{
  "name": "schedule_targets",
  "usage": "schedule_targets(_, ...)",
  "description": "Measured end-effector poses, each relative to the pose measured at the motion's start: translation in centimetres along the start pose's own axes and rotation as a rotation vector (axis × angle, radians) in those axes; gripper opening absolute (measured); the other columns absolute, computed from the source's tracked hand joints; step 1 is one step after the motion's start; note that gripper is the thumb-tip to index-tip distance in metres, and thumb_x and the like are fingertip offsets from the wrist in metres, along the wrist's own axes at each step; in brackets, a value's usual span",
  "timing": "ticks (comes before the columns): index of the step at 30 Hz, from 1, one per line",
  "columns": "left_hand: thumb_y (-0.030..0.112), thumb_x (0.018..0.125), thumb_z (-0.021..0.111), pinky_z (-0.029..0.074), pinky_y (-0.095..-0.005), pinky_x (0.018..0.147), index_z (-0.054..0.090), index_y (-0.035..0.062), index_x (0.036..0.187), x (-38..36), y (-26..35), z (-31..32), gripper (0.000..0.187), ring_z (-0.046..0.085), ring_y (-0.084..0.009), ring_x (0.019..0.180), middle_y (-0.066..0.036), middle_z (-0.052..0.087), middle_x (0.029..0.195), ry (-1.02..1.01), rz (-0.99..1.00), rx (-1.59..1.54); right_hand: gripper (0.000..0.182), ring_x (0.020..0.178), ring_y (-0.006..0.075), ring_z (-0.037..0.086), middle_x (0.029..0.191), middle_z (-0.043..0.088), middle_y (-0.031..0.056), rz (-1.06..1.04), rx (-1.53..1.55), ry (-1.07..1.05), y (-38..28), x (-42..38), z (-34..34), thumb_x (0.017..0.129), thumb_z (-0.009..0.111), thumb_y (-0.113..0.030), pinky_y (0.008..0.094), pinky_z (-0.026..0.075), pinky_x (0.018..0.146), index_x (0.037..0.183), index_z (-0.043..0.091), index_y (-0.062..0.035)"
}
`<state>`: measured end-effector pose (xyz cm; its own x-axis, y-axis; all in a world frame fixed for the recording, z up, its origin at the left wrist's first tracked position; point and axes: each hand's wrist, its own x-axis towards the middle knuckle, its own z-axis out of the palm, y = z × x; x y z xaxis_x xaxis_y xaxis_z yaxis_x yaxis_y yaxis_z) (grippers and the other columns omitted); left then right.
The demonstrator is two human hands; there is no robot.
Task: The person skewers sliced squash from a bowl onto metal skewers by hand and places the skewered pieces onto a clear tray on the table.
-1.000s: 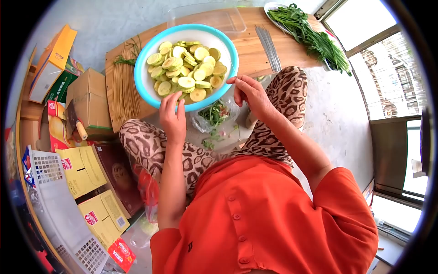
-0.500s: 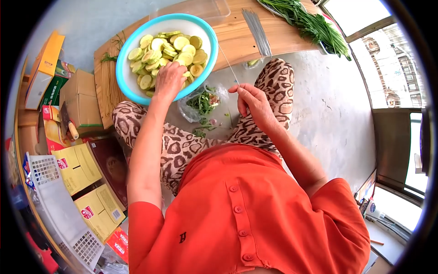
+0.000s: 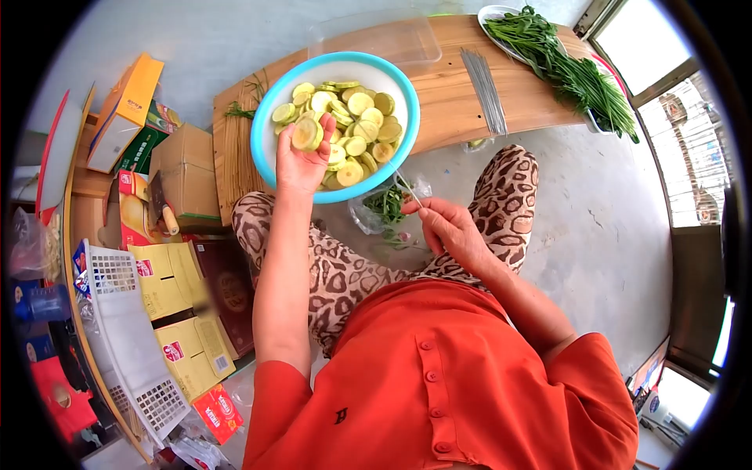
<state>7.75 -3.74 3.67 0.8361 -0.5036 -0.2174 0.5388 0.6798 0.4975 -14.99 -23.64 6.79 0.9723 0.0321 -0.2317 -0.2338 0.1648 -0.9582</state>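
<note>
My left hand (image 3: 304,163) is raised over the near left part of a blue-rimmed white basin (image 3: 260,133), fingers closed around a few zucchini slices (image 3: 306,135). More round zucchini slices (image 3: 356,146) are heaped in the basin. Right of the basin, my right hand (image 3: 453,231) pinches a thin skewer (image 3: 408,187), which points up and left toward the basin's rim. No slice can be made out on the skewer. A bundle of grey metal skewers (image 3: 484,92) lies on the wooden table (image 3: 439,94).
Green leafy stalks (image 3: 548,59) lie on plates at the table's far right. Thin wooden sticks (image 3: 243,160) rest left of the basin, a clear plastic tray (image 3: 376,43) behind it. Below is a plastic bag with greens (image 3: 385,205). Cartons (image 3: 184,168) and a white basket (image 3: 129,337) stand left.
My left hand has come up out of the heap with zucchini slices in its fingers. The skewer in my right hand now points differently. The whole view has shifted.
</note>
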Motion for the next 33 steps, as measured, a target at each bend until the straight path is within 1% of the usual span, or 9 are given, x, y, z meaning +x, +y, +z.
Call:
schedule_targets(2, 0.033, 0.093, 0.044, 0.049, -0.0270, 0.058, 0.047, 0.0015, 0.123, 0.2, 0.3, 0.0, 0.044, 0.060, -0.0241, 0.100, -0.016, 0.059, 0.114, -0.022, -0.026, -0.140, 0.030, 0.044, 0.0030, 0.035, 0.050, 0.041, -0.0053, 0.039, 0.020, -0.064, -0.4, -0.2, 0.7, 0.099, 0.041, -0.022, 0.0188, 0.028, 0.044, 0.117, 0.058, -0.0045)
schedule_targets(5, 0.036, 0.095, 0.038, 0.043, -0.0258, 0.054, 0.047, 0.0018, 0.124, 0.5, 0.9, -0.4, 0.045, 0.060, -0.0212, 0.090, -0.016, 0.060, 0.112, 0.032, 0.016, -0.050, 0.028, 0.047, 0.0017, 0.032, 0.055, 0.038, -0.0085, 0.114, 0.086, -0.112, -0.6, -0.5, 1.9, 0.098, 0.044, -0.018, 0.0183, 0.027, 0.044, 0.119, 0.056, -0.0038)
schedule_targets(6, 0.037, 0.097, 0.030, 0.040, -0.0283, 0.057, 0.050, 0.0015, 0.120, 0.2, 1.0, 0.3, 0.046, 0.057, -0.0221, 0.085, -0.016, 0.061, 0.106, 0.081, 0.030, -0.020, 0.029, 0.048, 0.0012, 0.031, 0.056, 0.037, -0.0090, 0.132, 0.082, -0.115, -0.4, -0.4, 2.3, 0.098, 0.045, -0.018, 0.0179, 0.026, 0.045, 0.123, 0.055, -0.0043)
schedule_targets(7, 0.037, 0.097, 0.030, 0.040, -0.0283, 0.057, 0.050, 0.0015, 0.120, 0.6, 1.3, 0.0, 0.046, 0.057, -0.0221, 0.085, -0.016, 0.061, 0.106, 0.079, 0.034, -0.019, 0.029, 0.048, 0.0012, 0.031, 0.056, 0.037, -0.0090, 0.129, 0.080, -0.118, -0.4, -0.1, 2.6, 0.098, 0.045, -0.018, 0.0179, 0.026, 0.045, 0.123, 0.055, -0.0043)
schedule_targets(10, 0.033, 0.098, 0.023, 0.041, -0.0340, 0.070, 0.055, -0.0004, 0.108, 2.1, 1.8, -1.2, 0.047, 0.054, -0.0258, 0.091, -0.015, 0.059, 0.100, 0.097, 0.026, -0.086, 0.031, 0.043, 0.0020, 0.032, 0.049, 0.037, -0.0069, 0.149, 0.017, -0.110, -0.3, 0.9, 3.5, 0.099, 0.042, -0.021, 0.0180, 0.026, 0.043, 0.124, 0.056, -0.0076)
schedule_targets(15, 0.032, 0.099, 0.023, 0.043, -0.0344, 0.072, 0.054, -0.0032, 0.109, 3.2, 1.8, -2.8, 0.048, 0.054, -0.0268, 0.093, -0.016, 0.057, 0.105, 0.081, 0.024, -0.186, 0.032, 0.042, 0.0020, 0.032, 0.049, 0.037, -0.0071, 0.207, 0.027, -0.106, -0.2, 2.0, 4.5, 0.099, 0.041, -0.021, 0.0179, 0.026, 0.043, 0.124, 0.054, -0.0065)
schedule_targets(18, 0.039, 0.101, 0.022, 0.044, -0.0350, 0.072, 0.053, -0.0049, 0.111, 2.9, 2.0, -2.3, 0.055, 0.055, -0.0272, 0.093, -0.018, 0.057, 0.104, 0.037, 0.018, -0.251, 0.031, 0.045, 0.0018, 0.033, 0.052, 0.038, -0.0073, 0.216, 0.006, -0.109, -0.4, 2.7, 4.8, 0.098, 0.042, -0.018, 0.0179, 0.028, 0.044, 0.123, 0.055, -0.0054)
schedule_targets(19, 0.039, 0.101, 0.022, 0.044, -0.0350, 0.072, 0.053, -0.0049, 0.111, 2.9, 2.1, -2.6, 0.055, 0.055, -0.0272, 0.093, -0.018, 0.057, 0.104, 0.041, 0.020, -0.253, 0.030, 0.047, 0.0017, 0.033, 0.055, 0.039, -0.0075, 0.222, 0.003, -0.109, -0.5, 2.9, 4.9, 0.097, 0.043, -0.014, 0.0179, 0.029, 0.045, 0.122, 0.056, -0.0046)
schedule_targets(33, 0.044, 0.100, 0.024, 0.045, -0.0329, 0.068, 0.054, -0.0043, 0.113, 2.5, 1.6, -3.1, 0.058, 0.056, -0.0258, 0.088, -0.016, 0.058, 0.105, 0.044, 0.067, -0.236, 0.030, 0.049, 0.0013, 0.033, 0.056, 0.038, -0.0088, 0.224, 0.041, -0.134, -0.4, 3.8, 5.2, 0.097, 0.041, -0.014, 0.0179, 0.029, 0.045, 0.122, 0.054, -0.0037)
